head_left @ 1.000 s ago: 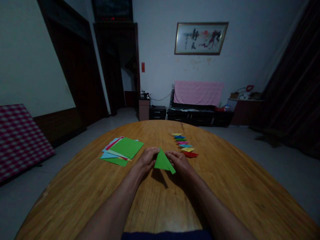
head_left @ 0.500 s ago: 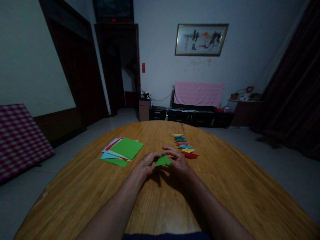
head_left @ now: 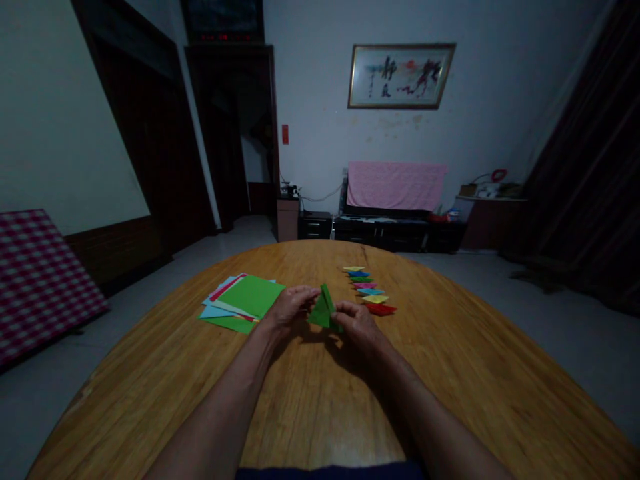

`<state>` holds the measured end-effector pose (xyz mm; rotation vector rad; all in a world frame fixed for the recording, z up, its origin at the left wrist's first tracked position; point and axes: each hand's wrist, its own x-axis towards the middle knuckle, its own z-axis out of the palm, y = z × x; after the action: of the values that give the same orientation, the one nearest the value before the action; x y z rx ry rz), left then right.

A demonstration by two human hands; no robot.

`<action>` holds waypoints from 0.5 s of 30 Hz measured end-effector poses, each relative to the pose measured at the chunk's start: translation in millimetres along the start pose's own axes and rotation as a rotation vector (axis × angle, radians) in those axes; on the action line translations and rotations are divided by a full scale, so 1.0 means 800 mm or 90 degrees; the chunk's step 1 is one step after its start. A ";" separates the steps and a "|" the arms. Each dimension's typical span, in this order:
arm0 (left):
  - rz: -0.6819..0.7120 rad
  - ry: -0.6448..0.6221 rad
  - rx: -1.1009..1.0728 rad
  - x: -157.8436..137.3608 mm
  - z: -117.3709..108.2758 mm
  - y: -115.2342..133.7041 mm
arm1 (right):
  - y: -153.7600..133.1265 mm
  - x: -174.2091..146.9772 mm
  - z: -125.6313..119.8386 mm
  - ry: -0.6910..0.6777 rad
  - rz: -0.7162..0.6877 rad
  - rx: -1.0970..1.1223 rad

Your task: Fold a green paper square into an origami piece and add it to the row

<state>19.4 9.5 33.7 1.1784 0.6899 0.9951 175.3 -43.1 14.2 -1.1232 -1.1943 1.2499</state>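
A folded piece of green paper stands up as a narrow peaked triangle just above the table, between my hands. On its right lower side, my right hand pinches it between thumb and fingers. My left hand has its curled fingers at the paper's left edge, near the peak; its thumb is partly hidden. Beyond my right hand lies a row of small folded paper boats, the nearest a red one, then a yellow one. A stack of coloured paper sheets lies beside my left hand.
The round wooden table has a curved far edge. Behind it, a low black cabinet stands by the wall, with a pink cloth draped over something above it. A red checked panel is at the left.
The green paper has been turned from lying low to standing more upright, its peak up. My left hand has shifted left and up, its fingers further from my right hand.
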 end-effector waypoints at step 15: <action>0.061 0.054 0.090 -0.003 0.010 -0.001 | 0.025 0.017 -0.016 0.003 -0.003 -0.079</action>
<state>25.5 3.8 34.6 1.3083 0.7864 1.0955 186.5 -28.5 -5.9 -1.2125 -1.2839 1.1827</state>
